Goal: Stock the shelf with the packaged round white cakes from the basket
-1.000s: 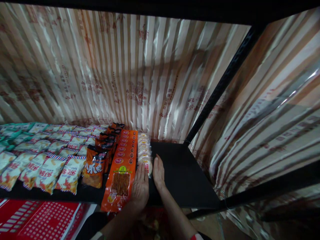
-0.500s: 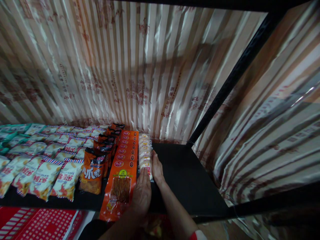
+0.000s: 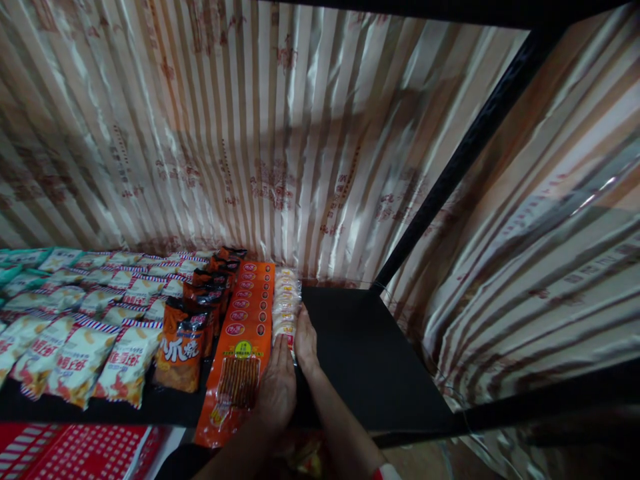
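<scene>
A row of small white snack packets in clear wrap (image 3: 287,303) stands on the black shelf, running from back to front. My left hand (image 3: 279,387) lies at its front end, fingers stretched out and together, with the fingertips against the nearest packet. Along the right side of the row my right hand (image 3: 306,339) rests flat, its fingers straight and pointing to the back. Neither hand is wrapped around anything. Directly left of the row lies a long orange snack strip (image 3: 243,347) with brown sticks behind a clear window; my left wrist partly covers its right edge.
Orange-brown snack bags (image 3: 179,357) and several rows of white chip bags (image 3: 125,360) fill the left of the shelf. The bare black shelf (image 3: 360,353) extends right to a slanted post (image 3: 450,167). A red basket (image 3: 90,453) is below left. Striped sheeting (image 3: 280,133) hangs behind.
The view has shifted slightly, so the shelf and goods appear a little further left. Both hands keep their places against the row of white packets.
</scene>
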Demonstrator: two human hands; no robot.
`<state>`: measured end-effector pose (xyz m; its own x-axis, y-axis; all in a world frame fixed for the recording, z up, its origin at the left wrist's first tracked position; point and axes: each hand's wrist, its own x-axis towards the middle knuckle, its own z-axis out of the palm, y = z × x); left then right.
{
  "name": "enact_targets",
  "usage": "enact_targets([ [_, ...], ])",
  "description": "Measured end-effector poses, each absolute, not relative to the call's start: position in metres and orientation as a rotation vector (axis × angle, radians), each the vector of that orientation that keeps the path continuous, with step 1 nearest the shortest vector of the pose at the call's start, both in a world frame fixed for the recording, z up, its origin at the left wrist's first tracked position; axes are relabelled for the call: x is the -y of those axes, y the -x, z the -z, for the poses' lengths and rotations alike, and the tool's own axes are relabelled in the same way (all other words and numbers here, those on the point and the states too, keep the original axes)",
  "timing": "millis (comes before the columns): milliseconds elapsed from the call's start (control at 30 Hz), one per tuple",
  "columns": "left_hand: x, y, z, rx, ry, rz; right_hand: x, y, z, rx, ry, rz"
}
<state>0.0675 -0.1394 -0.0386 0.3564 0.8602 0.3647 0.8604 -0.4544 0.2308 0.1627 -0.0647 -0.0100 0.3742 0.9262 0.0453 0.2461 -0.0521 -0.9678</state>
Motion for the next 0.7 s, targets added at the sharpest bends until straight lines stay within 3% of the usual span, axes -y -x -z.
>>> enact_targets([
  [400,0.137,-0.069,0.047,1.653,2.514,0.753,0.057,-0.174,0.003,1.044,1.638,-0.721],
  [700,0.13,-0.076,0.031,1.556,2.416,0.777,0.013,-0.186,0.02,0.932,1.335,-0.971],
])
